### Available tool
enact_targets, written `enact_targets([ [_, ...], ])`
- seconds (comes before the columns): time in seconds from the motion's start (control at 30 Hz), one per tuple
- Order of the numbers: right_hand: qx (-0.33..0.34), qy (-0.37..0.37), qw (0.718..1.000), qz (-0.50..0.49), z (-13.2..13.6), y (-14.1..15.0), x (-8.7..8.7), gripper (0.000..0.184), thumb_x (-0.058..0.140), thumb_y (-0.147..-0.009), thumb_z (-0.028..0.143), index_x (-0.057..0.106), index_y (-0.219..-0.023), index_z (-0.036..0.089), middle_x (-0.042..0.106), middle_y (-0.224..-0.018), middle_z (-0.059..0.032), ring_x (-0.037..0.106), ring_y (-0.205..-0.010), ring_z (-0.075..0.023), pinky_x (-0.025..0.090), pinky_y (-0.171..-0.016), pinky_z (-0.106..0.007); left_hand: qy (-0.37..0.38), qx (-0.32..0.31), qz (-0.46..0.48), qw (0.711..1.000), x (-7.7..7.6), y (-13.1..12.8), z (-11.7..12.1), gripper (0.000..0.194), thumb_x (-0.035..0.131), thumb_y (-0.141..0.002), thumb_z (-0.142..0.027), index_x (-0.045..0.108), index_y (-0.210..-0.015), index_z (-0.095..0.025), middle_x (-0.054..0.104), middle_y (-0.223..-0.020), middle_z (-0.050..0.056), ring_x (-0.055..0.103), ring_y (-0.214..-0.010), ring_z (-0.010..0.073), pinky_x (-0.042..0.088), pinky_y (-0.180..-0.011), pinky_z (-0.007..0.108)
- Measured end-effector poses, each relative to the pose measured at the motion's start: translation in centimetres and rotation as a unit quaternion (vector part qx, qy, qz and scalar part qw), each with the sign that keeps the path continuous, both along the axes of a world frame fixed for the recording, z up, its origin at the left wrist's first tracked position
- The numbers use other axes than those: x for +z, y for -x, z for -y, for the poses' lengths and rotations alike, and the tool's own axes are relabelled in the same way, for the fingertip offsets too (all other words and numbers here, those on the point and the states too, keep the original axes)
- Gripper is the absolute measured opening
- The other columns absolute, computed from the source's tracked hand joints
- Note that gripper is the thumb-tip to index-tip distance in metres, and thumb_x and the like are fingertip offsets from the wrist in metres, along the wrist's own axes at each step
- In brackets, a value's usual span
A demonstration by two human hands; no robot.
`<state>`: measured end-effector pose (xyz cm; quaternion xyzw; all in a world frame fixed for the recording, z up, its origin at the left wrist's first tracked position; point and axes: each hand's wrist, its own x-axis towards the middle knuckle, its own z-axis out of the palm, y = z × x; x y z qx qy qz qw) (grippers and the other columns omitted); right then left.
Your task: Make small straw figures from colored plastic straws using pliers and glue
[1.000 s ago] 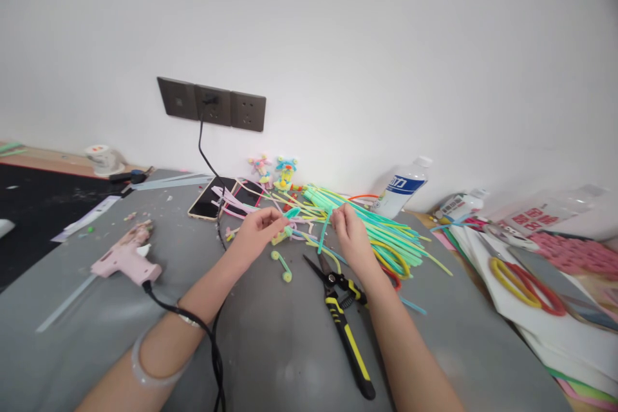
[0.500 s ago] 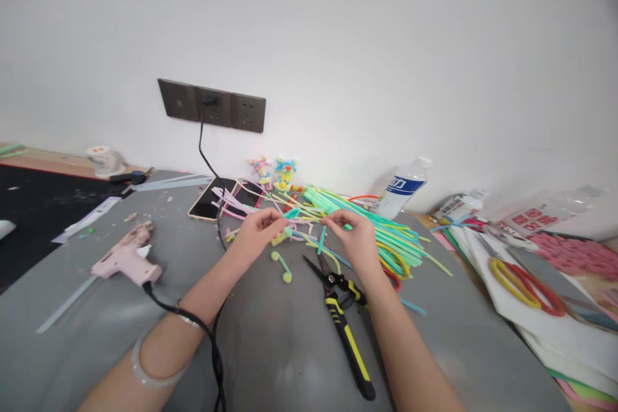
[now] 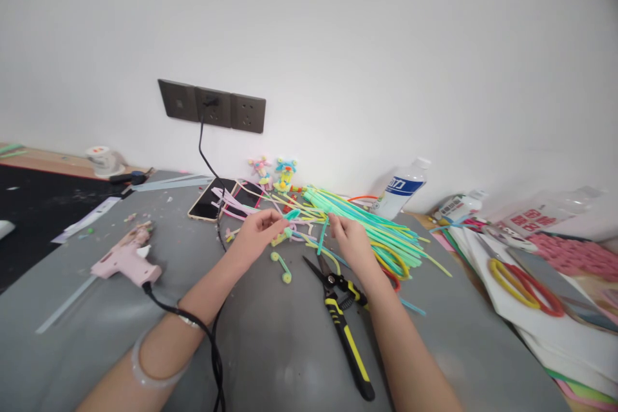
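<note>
My left hand [image 3: 258,232] pinches a bent teal pipe cleaner [image 3: 292,214] between thumb and fingertips. To its right, my right hand [image 3: 351,239] has its fingers curled together, and a short straight green pipe cleaner piece [image 3: 322,237] hangs from the fingertips. Below that piece lie black-and-yellow pruning shears [image 3: 345,325], blades apart, on the grey table. A small green pipe cleaner piece with yellow coiled ends [image 3: 280,268] rests between my forearms. A yellow-green piece partly shows under my left fingertips, its shape unclear.
A pile of green pipe cleaners [image 3: 371,225] lies behind my right hand, beside a bottle [image 3: 400,190]. Two small pipe cleaner figures [image 3: 286,175] stand at the wall. At left is a pink glue gun [image 3: 128,261], its black cord [image 3: 212,341] crossing my left forearm. Scissors [image 3: 526,290] lie right.
My right hand has turned and its fingers have curled in more. The green piece at its fingertips tilts slightly and sits a little higher. My left hand is nearly still.
</note>
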<state>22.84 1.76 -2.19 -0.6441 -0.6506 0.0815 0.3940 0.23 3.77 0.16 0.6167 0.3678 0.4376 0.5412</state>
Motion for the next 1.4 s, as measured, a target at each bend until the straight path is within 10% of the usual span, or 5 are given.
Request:
enact_targets([
  [0.2,0.099,-0.099,0.990,0.000,0.2,0.7,1.0,0.020,0.050,-0.094,0.036,0.062,-0.102,0.022,0.066,-0.095,-0.0072,0.060,-0.081,-0.0211,0.043,-0.076,-0.035,0.015,-0.030,-0.004,0.999,-0.1,-0.1,0.0,0.034,0.066,-0.077,-0.049,0.059,-0.069,-0.016,0.050,-0.060,-0.003,0.041,-0.055,0.0088,0.033,-0.053,0.023],
  [0.37,0.116,-0.132,0.982,0.068,1.2,1.7,2.4,0.026,0.049,-0.097,0.030,0.060,-0.074,0.022,0.067,-0.094,-0.0051,0.059,-0.093,-0.0224,0.034,-0.091,-0.041,0.012,-0.050,-0.025,0.998,0.3,-0.2,0.3,0.039,0.063,-0.078,-0.051,0.055,-0.065,-0.016,0.049,-0.059,-0.002,0.040,-0.055,0.0090,0.031,-0.053,0.024],
  [0.6,0.176,-0.122,0.976,0.046,1.2,2.0,2.3,0.012,0.055,-0.094,0.028,0.062,-0.103,0.024,0.067,-0.101,-0.0073,0.060,-0.098,-0.0240,0.038,-0.088,-0.040,-0.019,-0.054,-0.050,0.997,0.1,-0.2,0.3,0.036,0.061,-0.080,-0.048,0.055,-0.066,-0.016,0.048,-0.060,-0.003,0.041,-0.056,0.0099,0.032,-0.053,0.024],
  [1.4,0.168,-0.164,0.966,0.112,2.1,2.9,2.7,0.007,0.059,-0.091,0.023,0.065,-0.094,0.026,0.069,-0.095,-0.0041,0.062,-0.091,-0.0219,0.033,-0.086,-0.039,-0.047,-0.078,-0.086,0.992,-0.4,-0.2,0.3,0.030,0.058,-0.082,-0.043,0.058,-0.069,-0.016,0.053,-0.064,-0.001,0.045,-0.061,0.0123,0.036,-0.055,0.024],
])
